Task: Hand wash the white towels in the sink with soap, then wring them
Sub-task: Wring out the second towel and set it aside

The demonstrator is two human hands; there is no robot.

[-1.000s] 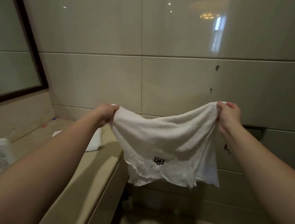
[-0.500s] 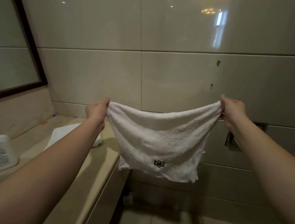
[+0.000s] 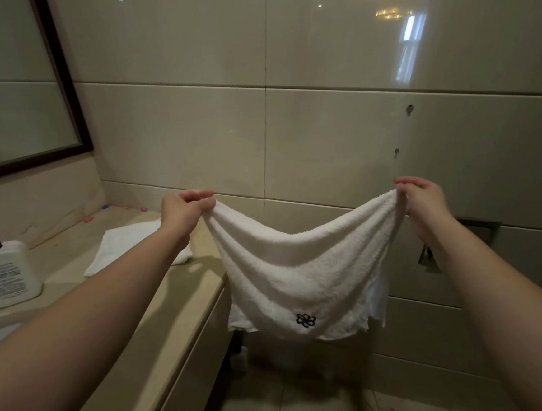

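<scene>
White towel (image 3: 297, 269), pinched by left hand (image 3: 182, 208), right hand (image 3: 425, 201)

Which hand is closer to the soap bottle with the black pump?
The left. The left hand pinches one top corner of the held towel above the counter, up and right of the soap bottle. The right hand pinches the other corner, farther right, past the counter's end.

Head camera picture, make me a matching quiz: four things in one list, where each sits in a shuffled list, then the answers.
Things:
1. held towel
2. folded towel
3. soap bottle
4. mirror

Places:
A. flat on the counter
B. standing at the counter's near left
C. on the left wall
D. hanging between the left hand and right hand

Pairs: 1-D, 2-A, 3-B, 4-C
</scene>
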